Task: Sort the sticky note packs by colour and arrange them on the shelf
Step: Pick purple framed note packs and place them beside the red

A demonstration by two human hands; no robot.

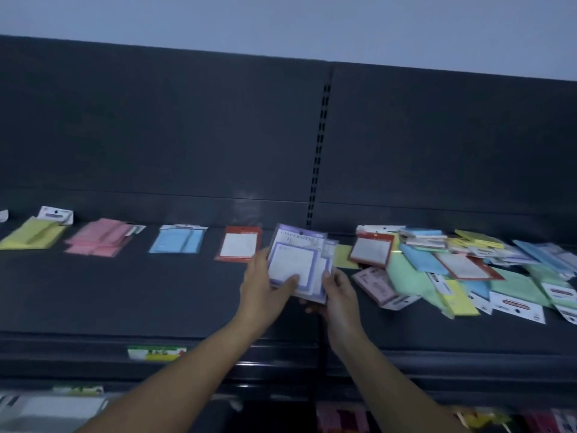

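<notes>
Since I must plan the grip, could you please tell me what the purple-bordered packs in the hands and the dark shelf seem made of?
The purple-bordered packs look like paper pads in clear glossy plastic sleeves, judging by transparent edges. The dark shelf is probably matt painted metal, given its slotted upright.

A dark shelf (125, 292) runs the width of the view; along its back, left to right and set apart, lie yellow packs (34, 235), a stack of pink packs (100, 240), a blue pack (178, 240) and a red-framed pack (239, 245); on the right section a jumbled heap (468, 267) of green, blue, yellow, pink and red-framed packs overlaps, some tilted.
</notes>
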